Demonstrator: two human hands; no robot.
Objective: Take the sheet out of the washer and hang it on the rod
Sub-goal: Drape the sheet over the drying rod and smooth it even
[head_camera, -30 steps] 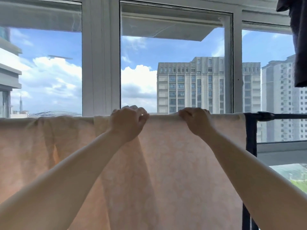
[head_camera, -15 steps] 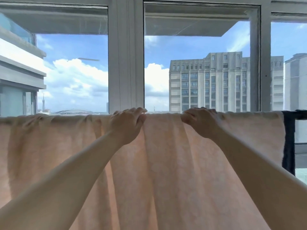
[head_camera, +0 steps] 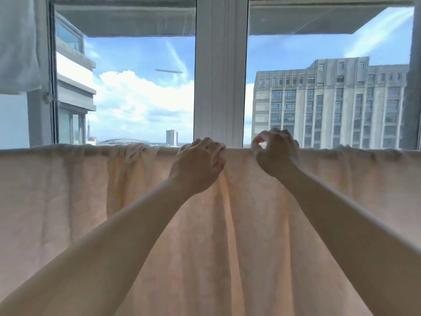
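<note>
A pale peach sheet (head_camera: pixel 95 201) hangs over the rod and spans the whole width of the view; the rod itself is hidden under its top fold. My left hand (head_camera: pixel 199 164) grips the sheet's top edge, fingers curled over the fold, where the cloth bunches into creases. My right hand (head_camera: pixel 275 153) is just to its right. Its heel lies against the sheet, while its loosely curled fingers are raised above the top edge with no cloth visible between them. Both forearms reach up from the bottom corners.
Right behind the sheet stands a large window with a broad white upright (head_camera: pixel 219 71) between two panes. A white cloth (head_camera: pixel 17 44) hangs at the top left. High-rise buildings and sky lie outside.
The view has swung left, so the dark rack post at the right is gone. Both hands slid left along the sheet's top edge. My right fingers lifted off the fold.
</note>
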